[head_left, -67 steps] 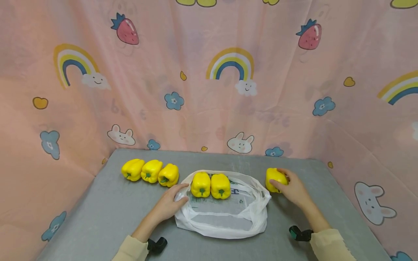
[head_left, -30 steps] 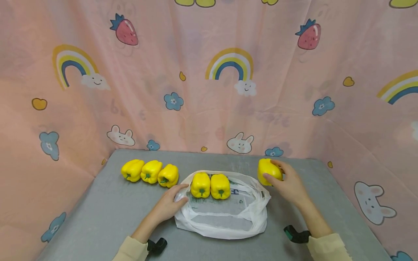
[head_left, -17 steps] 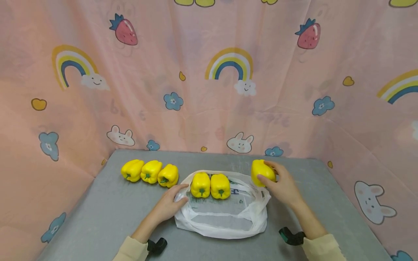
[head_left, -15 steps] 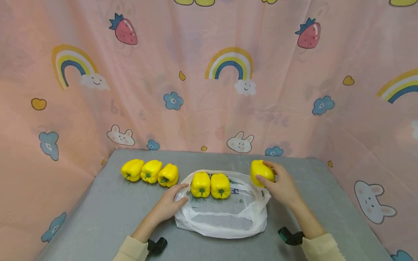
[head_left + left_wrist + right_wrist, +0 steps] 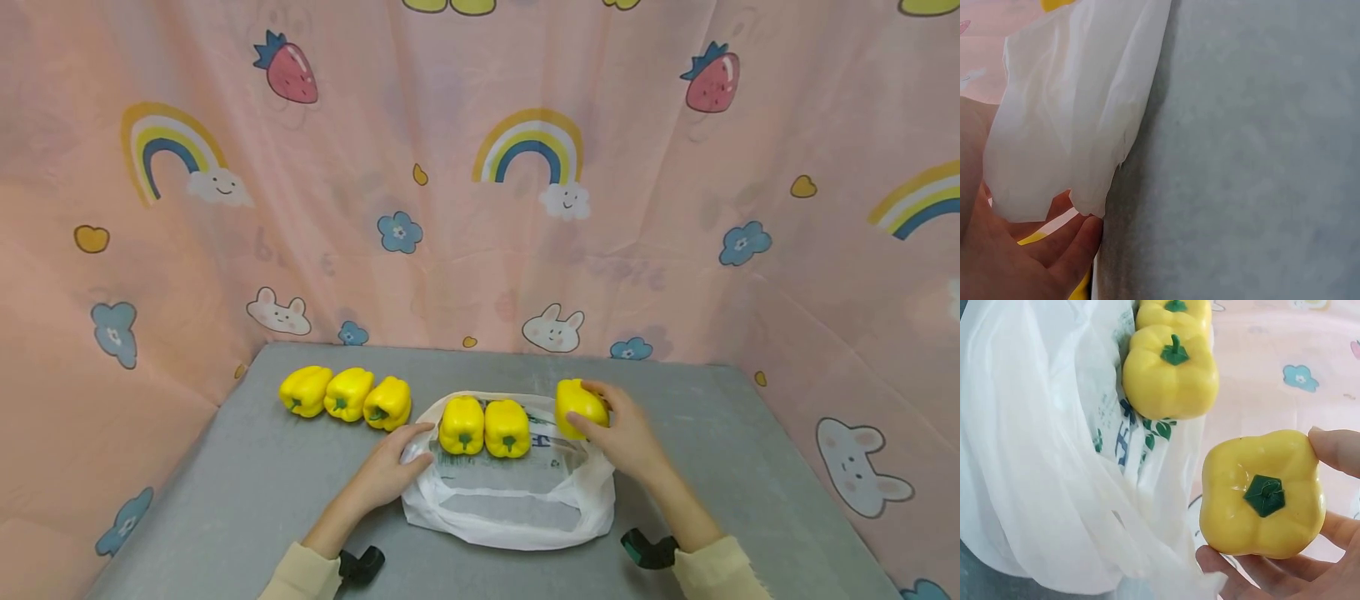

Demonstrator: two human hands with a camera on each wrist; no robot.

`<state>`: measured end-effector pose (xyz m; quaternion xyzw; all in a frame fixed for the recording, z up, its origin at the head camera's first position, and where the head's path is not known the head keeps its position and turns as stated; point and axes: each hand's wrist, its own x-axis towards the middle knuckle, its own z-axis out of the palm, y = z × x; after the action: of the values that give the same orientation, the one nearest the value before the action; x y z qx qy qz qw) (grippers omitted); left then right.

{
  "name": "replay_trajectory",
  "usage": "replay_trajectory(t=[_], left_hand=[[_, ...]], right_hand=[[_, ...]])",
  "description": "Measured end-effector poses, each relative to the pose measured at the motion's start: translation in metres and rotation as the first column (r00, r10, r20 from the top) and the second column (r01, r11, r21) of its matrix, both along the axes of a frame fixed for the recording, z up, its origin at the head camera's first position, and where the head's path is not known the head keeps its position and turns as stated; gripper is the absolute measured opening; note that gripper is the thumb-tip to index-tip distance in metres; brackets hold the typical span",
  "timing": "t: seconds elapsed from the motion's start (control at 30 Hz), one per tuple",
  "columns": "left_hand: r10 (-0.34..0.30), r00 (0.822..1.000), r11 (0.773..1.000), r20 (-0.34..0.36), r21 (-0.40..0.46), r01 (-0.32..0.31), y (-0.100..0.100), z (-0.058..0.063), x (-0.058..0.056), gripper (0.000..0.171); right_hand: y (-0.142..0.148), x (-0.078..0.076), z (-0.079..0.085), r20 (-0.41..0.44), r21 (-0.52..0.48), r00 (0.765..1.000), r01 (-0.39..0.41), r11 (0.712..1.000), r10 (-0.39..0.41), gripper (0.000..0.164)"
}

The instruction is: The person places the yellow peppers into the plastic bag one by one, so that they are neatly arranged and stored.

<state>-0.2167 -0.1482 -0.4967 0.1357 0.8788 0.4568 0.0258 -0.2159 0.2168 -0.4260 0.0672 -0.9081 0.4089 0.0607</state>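
Observation:
A white plastic bag point(image 5: 510, 533) lies with its mouth open in the middle of the grey table. Two yellow bell peppers point(image 5: 461, 427) with green stems sit side by side in it. My left hand point(image 5: 381, 468) holds the bag's left rim; in the left wrist view the white plastic point(image 5: 1079, 106) hides part of its fingers point(image 5: 1082, 250). Between the thumb and fingers of my right hand point(image 5: 628, 437) is another yellow bell pepper point(image 5: 573, 408), held over the bag's right back rim. The right wrist view shows this pepper's green stem end point(image 5: 1264, 495) facing the camera.
Three more yellow bell peppers point(image 5: 348, 394) stand in a row at the back left of the table point(image 5: 262, 467). A pink printed curtain point(image 5: 465, 283) rises behind the table and along both sides. Dark wrist devices point(image 5: 651, 550) are worn below the hands.
My right hand has lifted the bell pepper from the table's right side and carried it left to the bag's right back rim. My left hand has stayed at the bag's left rim.

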Motion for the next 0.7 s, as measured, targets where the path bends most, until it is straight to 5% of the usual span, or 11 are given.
replay_trajectory(t=[0.7], left_hand=[[-0.015,1.0,1.0,-0.02,-0.001,0.015,-0.002,-0.002,0.0,0.047]], right_hand=[[-0.025,-0.009,-0.019,0.075,0.036,0.996,-0.05,0.998,0.047,0.066]])
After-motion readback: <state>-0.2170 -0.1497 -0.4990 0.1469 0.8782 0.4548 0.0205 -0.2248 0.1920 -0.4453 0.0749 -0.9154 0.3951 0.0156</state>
